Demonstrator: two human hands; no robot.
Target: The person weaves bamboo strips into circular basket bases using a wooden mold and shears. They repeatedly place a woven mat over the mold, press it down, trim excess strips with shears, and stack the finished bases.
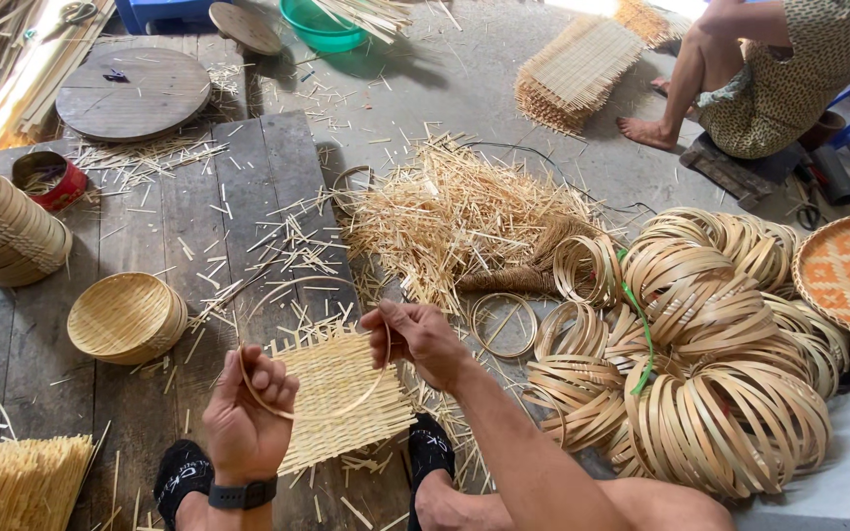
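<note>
My left hand (pixel 248 408) grips the left side of a thin bamboo hoop (pixel 319 285). My right hand (pixel 420 334) pinches the same hoop at its right side. The hoop hangs just above a square woven bamboo mat (pixel 338 393) that lies on the wooden platform (pixel 189 206) between my two feet in black footwear. A dark watch sits on my left wrist.
A stack of finished round baskets (pixel 125 317) lies left of the mat. Bundles of bamboo hoops (pixel 710 364) pile up at the right, with loose splints (pixel 455 211) beyond. Another person (pixel 769 69) sits at the back right near stacked mats (pixel 577 69).
</note>
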